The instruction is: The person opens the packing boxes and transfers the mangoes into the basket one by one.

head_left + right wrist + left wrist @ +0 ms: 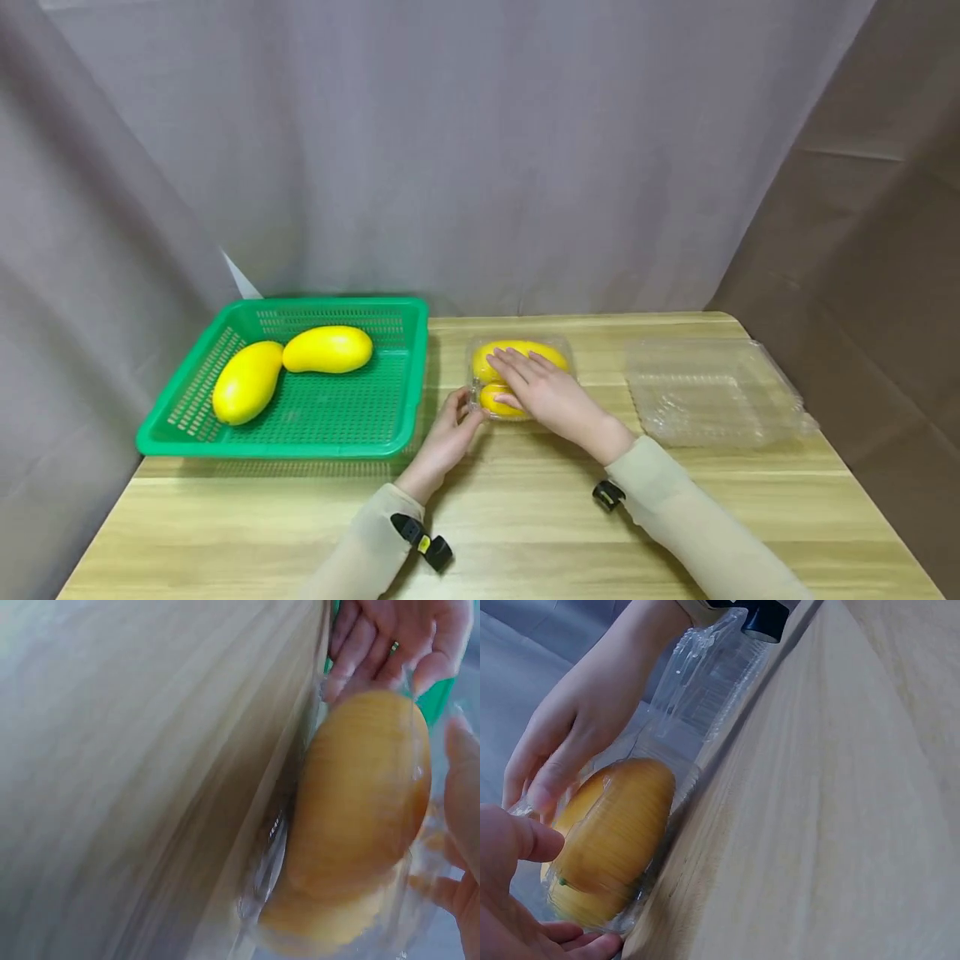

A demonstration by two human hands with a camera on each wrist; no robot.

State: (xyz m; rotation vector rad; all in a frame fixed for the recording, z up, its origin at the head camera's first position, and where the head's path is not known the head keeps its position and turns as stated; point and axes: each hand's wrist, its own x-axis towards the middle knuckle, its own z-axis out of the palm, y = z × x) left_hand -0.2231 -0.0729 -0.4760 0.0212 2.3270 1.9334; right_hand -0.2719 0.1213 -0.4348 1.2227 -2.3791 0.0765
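A clear plastic clamshell box [564, 341] with yellow mangoes [492, 400] inside stands on the table's middle. My right hand [558, 402] lies over its top, fingers fairly straight, touching the lid. At the box's left end, my left hand [442, 440] holds the edge. The left wrist view shows that hand's thumb [541, 841] above and its fingers [592, 946] low against the end. A mango [360, 787] shows through the plastic in the right wrist view. Whether the lid is fully fastened cannot be seen.
A green plastic basket [345, 417] on the left bears two mangoes, one at its left [247, 383] and another mango [327, 349] at the back. More clear plastic packaging [716, 392] lies at the right. Curtains [517, 167] hang behind the wooden table [525, 533].
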